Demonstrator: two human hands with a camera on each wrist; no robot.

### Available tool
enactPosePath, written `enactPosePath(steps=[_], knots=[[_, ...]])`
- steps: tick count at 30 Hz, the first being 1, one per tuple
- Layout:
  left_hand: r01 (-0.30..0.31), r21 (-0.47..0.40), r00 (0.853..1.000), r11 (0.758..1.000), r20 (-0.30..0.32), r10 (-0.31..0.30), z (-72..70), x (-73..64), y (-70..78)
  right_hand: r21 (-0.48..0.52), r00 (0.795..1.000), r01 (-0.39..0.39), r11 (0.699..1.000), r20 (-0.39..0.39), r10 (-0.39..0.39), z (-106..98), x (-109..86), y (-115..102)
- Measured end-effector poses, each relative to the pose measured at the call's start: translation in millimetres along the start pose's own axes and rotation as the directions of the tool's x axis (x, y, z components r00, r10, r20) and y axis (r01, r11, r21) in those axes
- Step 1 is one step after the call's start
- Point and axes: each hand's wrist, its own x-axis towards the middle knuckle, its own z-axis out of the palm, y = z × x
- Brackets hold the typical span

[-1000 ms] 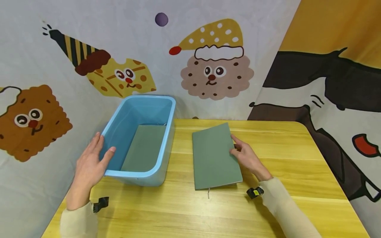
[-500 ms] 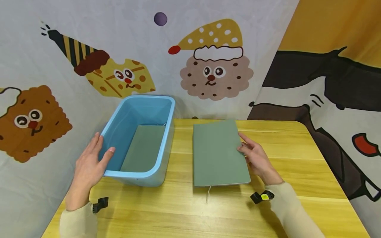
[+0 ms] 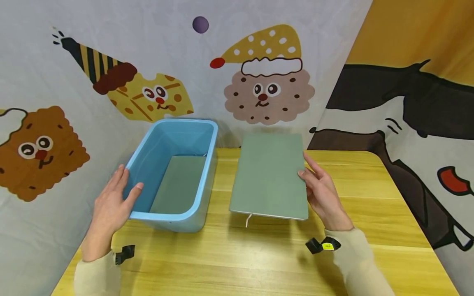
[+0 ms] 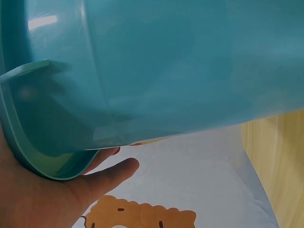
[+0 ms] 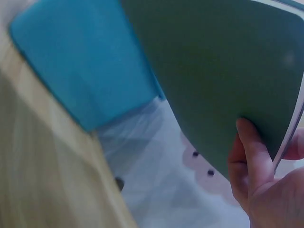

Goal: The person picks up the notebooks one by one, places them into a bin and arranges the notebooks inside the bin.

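Observation:
My right hand (image 3: pixel 323 196) pinches the right edge of a green notebook (image 3: pixel 272 176), the thumb on its upper cover. The notebook is lifted off the table and tilted, its far end higher, and a pale ribbon bookmark (image 3: pixel 248 220) hangs from its near edge. In the right wrist view, fingers (image 5: pixel 255 152) lie against the underside of the green notebook (image 5: pixel 223 71). My left hand (image 3: pixel 112 201) rests on the near left corner of a blue plastic bin (image 3: pixel 185 216), its fingers and thumb extended. Another green notebook (image 3: pixel 179 183) lies flat inside the bin.
The wooden table (image 3: pixel 259 263) carries the bin at left. Behind and beside the table hangs a white cloth (image 3: pixel 159 37) with cartoon prints. Each wrist wears a black strap, such as the right wrist strap (image 3: pixel 322 245).
My right hand has raised the notebook from the table and tilted it up toward the back. The ribbon now hangs further from the tabletop. My left hand and the bin stay put.

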Motion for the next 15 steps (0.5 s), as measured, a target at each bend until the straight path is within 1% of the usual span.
enactPosePath(steps=[3, 7, 11, 15], knots=[[-0.003, 0.002, 1.0, 1.0, 0.002, 0.003, 0.2, 0.2, -0.3, 0.058, 1.0, 0.027, 0.998, 0.001, -0.027, 14.5, 2.2, -3.3], [-0.008, 0.0, 1.0, 1.0, 0.001, 0.008, -0.2, 0.7, -0.7, 0.112, 0.999, 0.045, 0.993, -0.006, -0.044, 34.8, 4.8, -5.1], [-0.01, 0.0, 1.0, 1.0, -0.001, 0.01, -1.0, 1.2, -0.9, 0.143, 0.999, 0.044, 0.989, 0.005, -0.045, 54.7, 7.7, -3.4], [-0.006, 0.006, 1.0, 1.0, 0.001, 0.006, -1.4, 1.6, -0.7, 0.149, 1.0, 0.026, 0.988, 0.01, -0.028, 73.4, 10.8, 0.9]])
